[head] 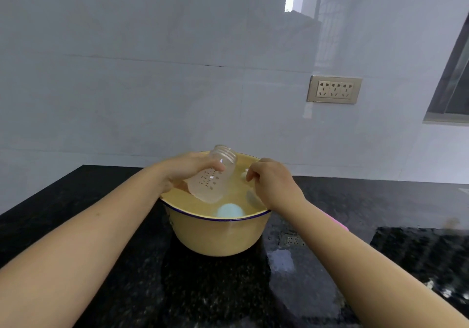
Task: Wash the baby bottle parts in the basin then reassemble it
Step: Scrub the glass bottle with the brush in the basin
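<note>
A cream enamel basin with a dark blue rim stands on the black counter and holds water. My left hand grips the clear bottle body, tilted with its threaded mouth up and away and its base dipped in the water. My right hand hovers over the basin's right side with its fingers curled; whether they pinch anything is not clear. A small pale part shows just beside its fingertips. A light blue rounded part lies under water near the front rim. A greyish part lies submerged beneath my right hand.
The black speckled counter is wet to the right of the basin, with a puddle. A pink object peeks out behind my right forearm. A triple wall socket sits on the tiled wall behind, and a window frame at far right.
</note>
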{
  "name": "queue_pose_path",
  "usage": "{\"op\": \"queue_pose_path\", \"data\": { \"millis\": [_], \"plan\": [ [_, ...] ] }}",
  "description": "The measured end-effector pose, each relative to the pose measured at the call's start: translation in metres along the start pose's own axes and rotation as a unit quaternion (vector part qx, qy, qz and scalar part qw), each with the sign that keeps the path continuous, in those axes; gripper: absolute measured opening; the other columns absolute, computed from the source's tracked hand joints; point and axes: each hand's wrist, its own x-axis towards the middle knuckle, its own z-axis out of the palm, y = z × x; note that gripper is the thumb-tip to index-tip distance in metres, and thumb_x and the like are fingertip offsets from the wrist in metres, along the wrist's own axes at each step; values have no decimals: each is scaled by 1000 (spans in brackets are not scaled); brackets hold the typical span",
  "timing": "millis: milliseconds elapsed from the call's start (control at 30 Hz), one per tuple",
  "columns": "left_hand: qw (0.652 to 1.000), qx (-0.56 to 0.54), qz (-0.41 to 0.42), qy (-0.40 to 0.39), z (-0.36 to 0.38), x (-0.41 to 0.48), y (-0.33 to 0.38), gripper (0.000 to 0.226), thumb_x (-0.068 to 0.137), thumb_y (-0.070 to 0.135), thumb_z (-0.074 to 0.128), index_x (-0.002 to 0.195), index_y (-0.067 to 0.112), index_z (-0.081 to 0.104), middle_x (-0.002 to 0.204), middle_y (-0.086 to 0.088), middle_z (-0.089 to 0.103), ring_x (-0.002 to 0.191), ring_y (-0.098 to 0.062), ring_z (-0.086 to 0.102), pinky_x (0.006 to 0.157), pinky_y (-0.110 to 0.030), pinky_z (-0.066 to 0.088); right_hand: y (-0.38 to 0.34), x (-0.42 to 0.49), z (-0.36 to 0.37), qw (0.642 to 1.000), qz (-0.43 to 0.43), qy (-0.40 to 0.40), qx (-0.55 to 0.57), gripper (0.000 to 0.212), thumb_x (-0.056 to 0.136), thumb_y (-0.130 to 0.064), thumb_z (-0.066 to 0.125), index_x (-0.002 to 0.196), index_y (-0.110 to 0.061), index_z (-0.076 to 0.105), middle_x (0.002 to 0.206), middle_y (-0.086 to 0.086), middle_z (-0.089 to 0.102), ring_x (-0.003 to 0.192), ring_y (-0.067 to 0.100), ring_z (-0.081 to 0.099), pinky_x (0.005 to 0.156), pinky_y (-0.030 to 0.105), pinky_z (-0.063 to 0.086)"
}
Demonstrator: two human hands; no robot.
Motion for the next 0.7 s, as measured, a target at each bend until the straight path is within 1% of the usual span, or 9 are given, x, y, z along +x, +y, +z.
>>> {"op": "queue_pose_path", "data": {
  "millis": [67, 133, 200, 267, 367, 500, 600, 633, 700],
  "plan": [
    [992, 112, 45, 27, 3, -2, 8, 43, 64, 44, 75, 104, 30, 66, 102, 3, 67, 94, -17, 64, 69, -27, 48, 0, -1, -1, 1000, 1, 3, 5, 33, 79, 8, 46, 95, -10, 69, 102, 7, 61, 98, 24, 54, 72, 23, 32],
    [967, 236, 80, 46, 5, -2, 13, 54, 66, 43, 78, 115, 31, 61, 113, 4, 60, 101, -16, 57, 72, -24, 44, 0, -1, -1, 1000, 2, 8, 11, 32, 78, 8, 47, 94, -9, 69, 101, 7, 62, 97, 25, 54, 71, 24, 31],
    [936, 333, 101, 45, 8, -4, 17, 68, 65, 44, 77, 128, 33, 53, 125, 6, 56, 111, -15, 53, 83, -27, 46, 0, -1, -1, 1000, 2, 17, 11, 32, 80, 8, 45, 94, -9, 68, 100, 7, 62, 96, 24, 54, 70, 24, 32],
    [901, 415, 116, 45, 10, -9, 21, 74, 64, 46, 74, 133, 39, 46, 129, 9, 56, 114, -15, 52, 91, -34, 48, 0, -1, 0, 1000, 3, 22, 9, 33, 82, 8, 42, 95, -10, 68, 100, 5, 62, 95, 23, 54, 70, 23, 31],
    [824, 544, 143, 65, 14, -17, 25, 72, 68, 42, 70, 134, 43, 40, 122, 12, 56, 112, -17, 46, 85, -36, 47, 1, -1, 1, 1000, 4, 24, 9, 35, 83, 9, 41, 94, -11, 68, 100, 4, 61, 94, 21, 53, 69, 22, 29],
    [712, 669, 192, 97, 15, -21, 28, 68, 76, 35, 64, 137, 42, 35, 127, 12, 51, 116, -17, 40, 84, -32, 43, 2, 0, 2, 1000, 5, 26, 7, 33, 83, 8, 42, 92, -11, 68, 99, 3, 61, 95, 21, 53, 69, 23, 30],
    [646, 710, 255, 120, 12, -20, 25, 66, 72, 27, 70, 131, 37, 44, 122, 9, 56, 113, -20, 46, 85, -32, 41, 2, -1, 2, 1000, 11, 28, 7, 33, 83, 7, 42, 91, -12, 68, 99, 3, 60, 94, 21, 53, 69, 23, 30],
    [614, 717, 301, 135, 10, -19, 22, 66, 62, 22, 77, 123, 34, 54, 112, 7, 62, 106, -21, 53, 82, -33, 44, 2, -1, 3, 999, 13, 29, 9, 33, 83, 7, 42, 90, -12, 68, 98, 3, 60, 94, 21, 53, 69, 24, 30],
    [571, 712, 370, 176, 6, -13, 16, 61, 41, 8, 83, 97, 30, 69, 87, 4, 69, 85, -24, 64, 77, -34, 50, 2, -1, 3, 999, 10, 31, 10, 32, 83, 8, 42, 89, -11, 68, 96, 3, 59, 92, 22, 53, 68, 24, 30]
  ]
}}
